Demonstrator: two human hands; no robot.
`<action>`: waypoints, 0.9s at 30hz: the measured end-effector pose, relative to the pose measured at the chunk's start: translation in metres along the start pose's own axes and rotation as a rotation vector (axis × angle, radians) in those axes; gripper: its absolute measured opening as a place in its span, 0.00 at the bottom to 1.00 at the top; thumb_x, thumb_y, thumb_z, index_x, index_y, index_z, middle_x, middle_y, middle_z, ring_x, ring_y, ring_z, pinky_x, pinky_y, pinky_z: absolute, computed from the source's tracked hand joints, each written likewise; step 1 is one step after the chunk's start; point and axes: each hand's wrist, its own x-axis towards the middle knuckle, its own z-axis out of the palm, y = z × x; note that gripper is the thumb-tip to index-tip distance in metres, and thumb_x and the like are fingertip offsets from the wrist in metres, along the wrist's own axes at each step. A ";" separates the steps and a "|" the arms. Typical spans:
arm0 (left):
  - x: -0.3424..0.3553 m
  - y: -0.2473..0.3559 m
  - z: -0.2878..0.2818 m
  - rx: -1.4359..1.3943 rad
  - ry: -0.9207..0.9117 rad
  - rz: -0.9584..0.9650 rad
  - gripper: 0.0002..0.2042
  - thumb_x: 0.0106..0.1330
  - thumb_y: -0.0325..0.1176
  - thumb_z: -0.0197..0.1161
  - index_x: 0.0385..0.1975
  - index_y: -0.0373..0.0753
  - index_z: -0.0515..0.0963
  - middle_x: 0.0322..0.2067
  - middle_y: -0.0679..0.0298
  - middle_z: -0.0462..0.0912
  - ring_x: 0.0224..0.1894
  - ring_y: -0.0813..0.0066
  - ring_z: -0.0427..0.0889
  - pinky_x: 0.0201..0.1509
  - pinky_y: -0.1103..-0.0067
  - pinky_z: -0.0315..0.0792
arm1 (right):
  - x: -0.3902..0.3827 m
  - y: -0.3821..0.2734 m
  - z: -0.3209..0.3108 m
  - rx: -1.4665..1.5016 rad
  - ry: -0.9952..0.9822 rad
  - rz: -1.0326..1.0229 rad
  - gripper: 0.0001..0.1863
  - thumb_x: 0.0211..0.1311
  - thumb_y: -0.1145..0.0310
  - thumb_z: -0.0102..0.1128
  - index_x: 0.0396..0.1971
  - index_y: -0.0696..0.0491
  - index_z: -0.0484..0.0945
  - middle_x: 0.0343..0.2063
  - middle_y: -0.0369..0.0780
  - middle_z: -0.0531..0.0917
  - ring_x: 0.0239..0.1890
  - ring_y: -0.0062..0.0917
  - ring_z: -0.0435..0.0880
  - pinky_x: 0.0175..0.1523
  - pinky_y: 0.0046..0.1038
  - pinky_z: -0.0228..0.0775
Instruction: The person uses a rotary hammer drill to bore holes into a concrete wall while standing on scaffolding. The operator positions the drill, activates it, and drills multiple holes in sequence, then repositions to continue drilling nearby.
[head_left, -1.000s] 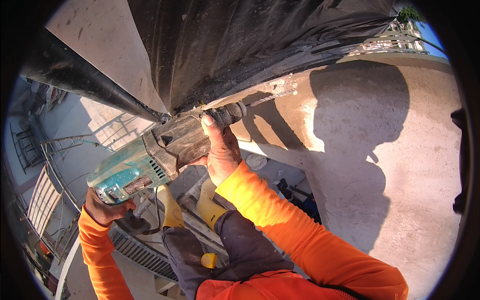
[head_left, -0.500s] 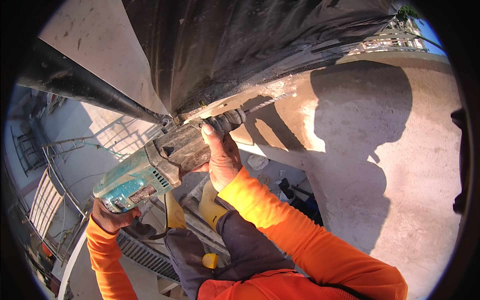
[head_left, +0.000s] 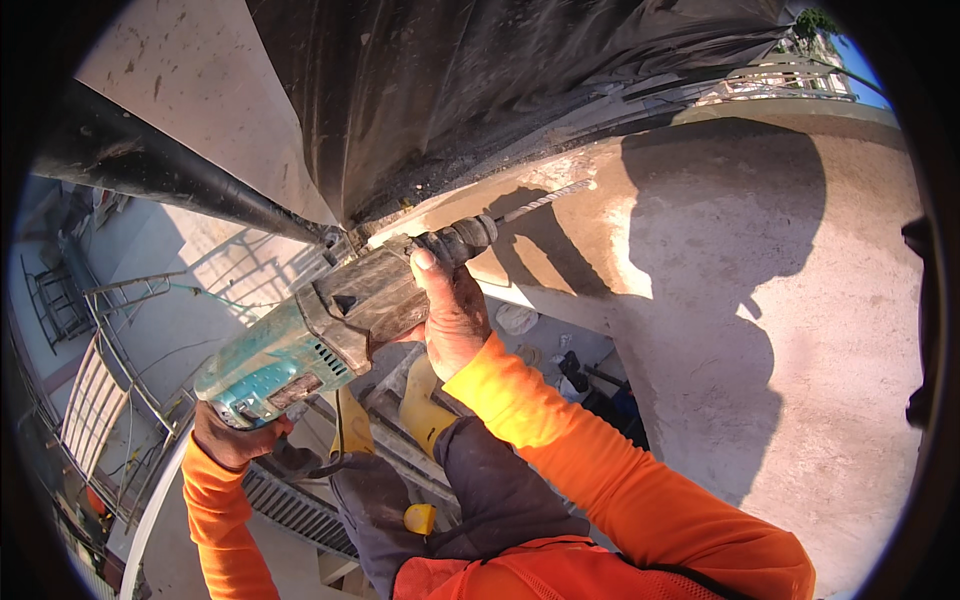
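Observation:
A dusty teal-and-grey rotary hammer drill lies slantwise across the middle, pointing up to the right. My left hand is closed round its rear handle, with the fingers partly hidden behind the housing. Farther forward, my right hand grips the front of the body just behind the chuck, thumb on top. A long spiral drill bit runs from the chuck to the concrete wall. Its tip meets a pale chipped patch there; how deep it sits cannot be told.
Black plastic sheeting hangs beyond the wall, beside a dark pipe at left. Below are my yellow boots on slatted planks, a metal grating, and metal railings at a lower level. My head's shadow falls across the wall.
The drill and both hands have shifted slightly to the right, toward the wall. The grip of each hand stays the same.

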 end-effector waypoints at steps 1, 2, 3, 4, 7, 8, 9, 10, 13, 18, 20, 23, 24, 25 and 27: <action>-0.002 0.001 0.002 -0.045 0.013 -0.025 0.22 0.47 0.09 0.63 0.46 0.28 0.80 0.29 0.59 0.87 0.31 0.69 0.88 0.34 0.74 0.82 | -0.001 -0.001 0.001 0.001 0.006 0.007 0.48 0.60 0.43 0.75 0.71 0.52 0.62 0.56 0.42 0.78 0.49 0.31 0.88 0.36 0.35 0.91; -0.002 0.003 0.003 -0.086 0.018 -0.028 0.22 0.47 0.09 0.63 0.46 0.28 0.80 0.29 0.59 0.87 0.31 0.69 0.88 0.34 0.74 0.82 | -0.002 -0.001 0.001 0.003 0.012 0.007 0.48 0.61 0.43 0.75 0.71 0.52 0.62 0.56 0.42 0.78 0.50 0.32 0.88 0.37 0.36 0.91; -0.002 0.004 0.005 -0.078 0.030 -0.028 0.22 0.48 0.09 0.63 0.47 0.28 0.80 0.30 0.58 0.88 0.31 0.69 0.88 0.34 0.74 0.82 | -0.003 -0.003 0.002 0.001 0.017 0.008 0.48 0.61 0.44 0.75 0.71 0.52 0.61 0.56 0.43 0.78 0.50 0.32 0.88 0.37 0.37 0.91; -0.002 0.005 0.006 -0.068 0.035 -0.010 0.23 0.48 0.09 0.63 0.47 0.28 0.80 0.31 0.58 0.88 0.31 0.69 0.88 0.34 0.74 0.82 | -0.003 -0.003 0.002 -0.002 0.022 0.010 0.47 0.61 0.44 0.75 0.71 0.52 0.61 0.56 0.43 0.78 0.50 0.33 0.88 0.38 0.39 0.92; -0.001 0.006 0.008 -0.142 0.043 -0.070 0.20 0.49 0.11 0.66 0.45 0.30 0.81 0.32 0.61 0.87 0.31 0.73 0.87 0.34 0.76 0.81 | -0.002 -0.004 0.001 0.025 -0.003 0.029 0.45 0.61 0.45 0.75 0.70 0.52 0.63 0.56 0.42 0.78 0.51 0.34 0.88 0.38 0.41 0.92; -0.001 0.007 0.010 -0.179 0.041 -0.089 0.19 0.49 0.12 0.67 0.43 0.31 0.82 0.32 0.63 0.87 0.31 0.75 0.86 0.34 0.77 0.81 | -0.002 -0.003 0.001 0.018 0.006 0.028 0.44 0.61 0.46 0.75 0.69 0.52 0.64 0.56 0.42 0.78 0.51 0.34 0.87 0.39 0.41 0.91; -0.001 0.007 0.011 -0.232 0.043 -0.103 0.19 0.49 0.12 0.67 0.44 0.30 0.81 0.33 0.63 0.87 0.32 0.75 0.86 0.34 0.77 0.82 | -0.002 -0.003 0.001 0.008 0.019 0.025 0.44 0.62 0.46 0.75 0.69 0.52 0.64 0.55 0.42 0.78 0.52 0.34 0.87 0.40 0.42 0.91; 0.000 0.007 0.012 -0.279 0.041 -0.097 0.20 0.49 0.12 0.67 0.45 0.30 0.81 0.35 0.62 0.87 0.32 0.74 0.86 0.34 0.77 0.82 | -0.001 -0.002 0.000 -0.006 0.031 0.019 0.43 0.62 0.47 0.75 0.68 0.52 0.65 0.55 0.42 0.78 0.52 0.34 0.87 0.41 0.42 0.91; 0.001 0.009 0.017 -0.368 0.062 -0.074 0.21 0.49 0.12 0.66 0.46 0.30 0.81 0.37 0.61 0.88 0.33 0.73 0.87 0.35 0.77 0.82 | -0.001 0.000 -0.001 -0.015 0.035 -0.004 0.41 0.63 0.48 0.75 0.67 0.53 0.66 0.55 0.42 0.78 0.53 0.33 0.86 0.45 0.43 0.90; 0.003 0.009 0.019 -0.380 0.048 -0.137 0.23 0.50 0.10 0.65 0.49 0.30 0.81 0.37 0.60 0.88 0.34 0.73 0.87 0.35 0.77 0.82 | -0.002 0.001 -0.002 -0.012 0.034 -0.012 0.42 0.62 0.49 0.76 0.68 0.53 0.65 0.55 0.42 0.78 0.53 0.32 0.85 0.49 0.40 0.89; 0.003 0.001 0.022 -0.389 0.070 -0.078 0.23 0.50 0.11 0.67 0.50 0.30 0.81 0.37 0.59 0.88 0.34 0.72 0.88 0.35 0.77 0.82 | -0.003 0.001 -0.002 -0.008 0.032 -0.013 0.42 0.62 0.50 0.77 0.68 0.54 0.66 0.55 0.41 0.78 0.53 0.31 0.85 0.49 0.39 0.89; 0.002 -0.016 0.021 -0.323 0.023 -0.067 0.23 0.50 0.14 0.69 0.51 0.29 0.81 0.38 0.57 0.89 0.36 0.70 0.88 0.37 0.76 0.83 | -0.003 0.004 -0.003 -0.024 0.029 -0.018 0.42 0.61 0.50 0.78 0.67 0.55 0.67 0.54 0.41 0.79 0.53 0.29 0.85 0.49 0.36 0.88; 0.002 -0.022 0.021 -0.330 -0.010 -0.049 0.23 0.51 0.15 0.67 0.51 0.28 0.80 0.37 0.56 0.89 0.36 0.69 0.88 0.38 0.75 0.83 | -0.004 0.004 -0.005 -0.056 0.031 -0.008 0.41 0.61 0.50 0.78 0.66 0.56 0.68 0.54 0.41 0.79 0.53 0.28 0.85 0.49 0.35 0.87; 0.000 -0.028 0.021 -0.320 -0.043 0.019 0.23 0.51 0.16 0.65 0.51 0.27 0.79 0.36 0.56 0.88 0.36 0.69 0.88 0.38 0.75 0.83 | -0.006 0.004 -0.007 -0.088 0.034 0.004 0.41 0.61 0.50 0.78 0.66 0.56 0.68 0.54 0.41 0.79 0.52 0.27 0.85 0.48 0.33 0.87; -0.001 -0.039 0.028 -0.261 0.017 0.041 0.21 0.53 0.17 0.66 0.51 0.26 0.80 0.36 0.56 0.89 0.37 0.69 0.88 0.39 0.76 0.83 | -0.006 0.005 -0.009 -0.194 0.088 0.002 0.40 0.61 0.50 0.79 0.65 0.57 0.70 0.54 0.40 0.79 0.51 0.24 0.84 0.48 0.30 0.85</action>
